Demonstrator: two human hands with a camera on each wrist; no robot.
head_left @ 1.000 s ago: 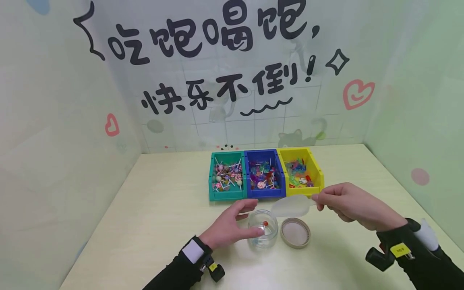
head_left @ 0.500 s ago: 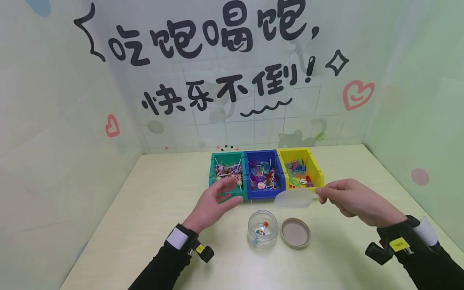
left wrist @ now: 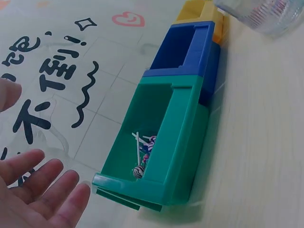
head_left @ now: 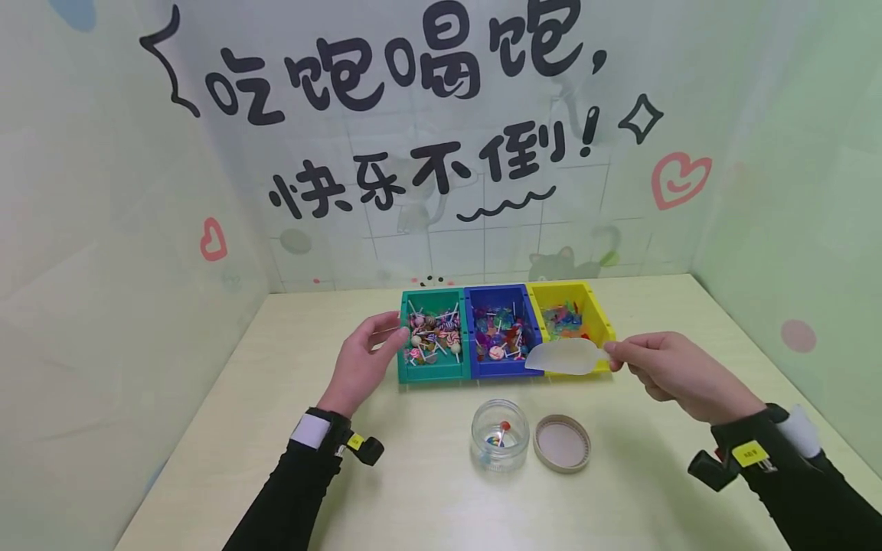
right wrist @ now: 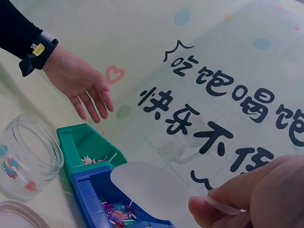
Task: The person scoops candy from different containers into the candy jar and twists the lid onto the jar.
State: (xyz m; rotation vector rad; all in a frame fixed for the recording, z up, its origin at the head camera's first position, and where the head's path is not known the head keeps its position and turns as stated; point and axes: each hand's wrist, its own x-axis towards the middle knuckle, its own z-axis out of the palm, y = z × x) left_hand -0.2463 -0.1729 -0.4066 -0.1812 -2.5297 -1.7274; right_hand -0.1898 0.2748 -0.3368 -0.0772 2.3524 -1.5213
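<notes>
My right hand (head_left: 678, 375) pinches the thin handle of a translucent white scoop (right wrist: 151, 189) between thumb and fingers. In the head view its blade overlaps the front of the yellow bin (head_left: 605, 325) and the edge of the blue bin (head_left: 503, 369). My left hand (head_left: 361, 363) is beside the left wall of the green bin (left wrist: 186, 142), fingers spread and relaxed, holding nothing. Tiny lollipops (head_left: 436, 333) fill the green bin's floor. Mixed colourful pieces (head_left: 498, 329) lie in the blue bin, and clear coloured bits (head_left: 563, 315) in the yellow one.
In front of the bins stands an open glass jar (head_left: 500, 451) with a few small candies inside, one red. A round lid (head_left: 562, 444) lies to its right on the pale wooden table (head_left: 289, 398). Printed walls close in the back and sides.
My left hand has moved away from the jar, leftward and back to the green bin's side. The right hand has lifted the scoop slightly away from the jar toward the yellow bin.
</notes>
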